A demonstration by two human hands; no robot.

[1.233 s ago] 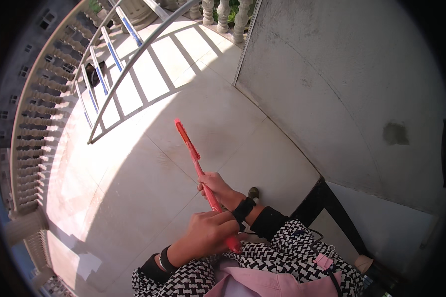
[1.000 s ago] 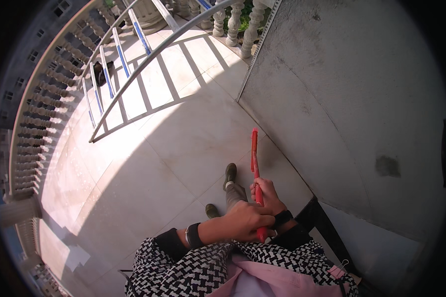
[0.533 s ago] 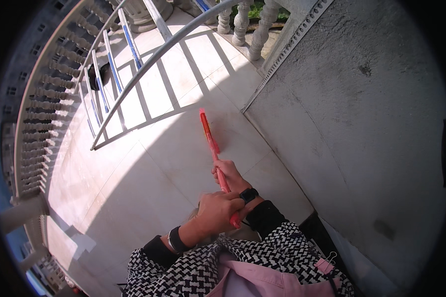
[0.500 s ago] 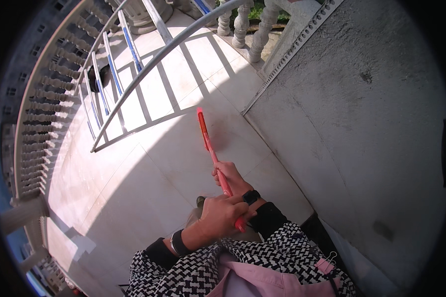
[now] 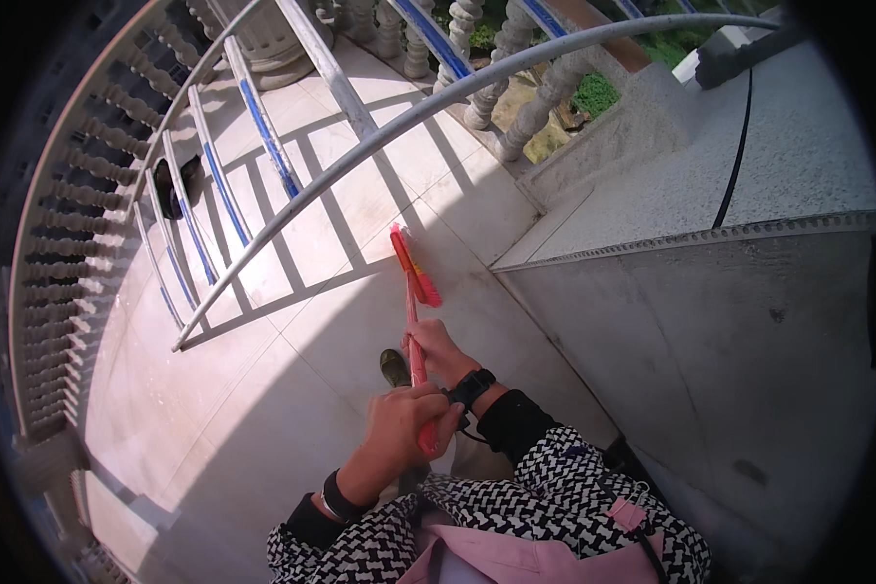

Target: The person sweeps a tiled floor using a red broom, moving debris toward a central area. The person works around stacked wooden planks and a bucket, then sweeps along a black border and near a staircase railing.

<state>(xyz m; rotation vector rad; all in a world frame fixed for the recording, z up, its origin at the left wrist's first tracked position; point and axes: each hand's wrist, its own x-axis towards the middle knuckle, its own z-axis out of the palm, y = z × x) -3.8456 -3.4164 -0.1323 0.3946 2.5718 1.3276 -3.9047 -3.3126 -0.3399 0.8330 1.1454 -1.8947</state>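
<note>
Both my hands are wrapped around the pinkish-red handle of a broom (image 5: 416, 276), whose narrow head has red bristles and a yellow strip. My left hand (image 5: 399, 428) grips the top end of the handle, close to my body. Farther along, my right hand (image 5: 438, 347) is closed around the handle's middle, below a black wristwatch. The broom head points away from me over the pale tiled floor (image 5: 253, 389), near the shadow's edge. Whether the bristles touch the tiles I cannot tell.
A ladder-like metal frame (image 5: 360, 161) with white and blue bars arches across the far left, casting striped shadows. Behind it curves a stone balustrade (image 5: 44, 263). A grey rough wall (image 5: 672, 360) with a ledge stands at right. My shoe (image 5: 393, 367) shows beside the handle.
The broom has turned, so more of its bristles and yellow strip show. Both hands have shifted slightly left, still gripping it. The view has tilted, showing more of the ledge, and my shoe shows more.
</note>
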